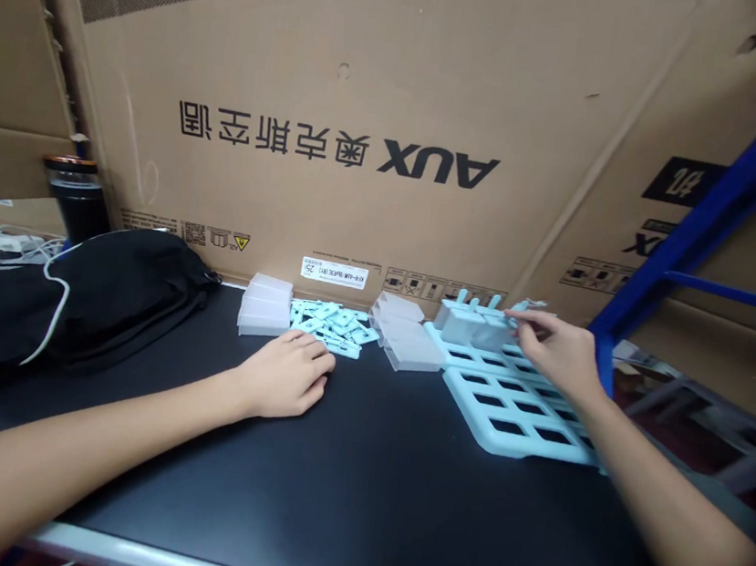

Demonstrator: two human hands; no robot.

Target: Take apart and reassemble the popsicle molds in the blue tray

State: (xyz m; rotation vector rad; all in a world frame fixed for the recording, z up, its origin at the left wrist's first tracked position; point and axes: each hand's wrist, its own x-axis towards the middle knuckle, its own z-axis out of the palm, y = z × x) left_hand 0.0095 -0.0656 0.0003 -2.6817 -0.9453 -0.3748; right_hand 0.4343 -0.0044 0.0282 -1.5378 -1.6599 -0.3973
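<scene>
My right hand [559,347] is over the back of the light blue ice pop rack [506,444], thumb and fingers pinched on a light blue ice pop stick, partly hidden by the fingers. Beside those fingertips, translucent ice pop molds [459,322] stand upright in the rack's back row, with light blue handles sticking up. My left hand [291,373] rests palm down on the table, fingers curled in; whatever may be under them is hidden. Just beyond it lies a loose pile of light blue sticks [335,322].
Empty translucent molds lie left of the pile [265,306] and right of it [412,342]. A black cloth bag [121,297] with a white cable and a dark bottle [81,201] are at left. A large cardboard box [377,63] stands behind; a blue metal post [699,249] rises at right.
</scene>
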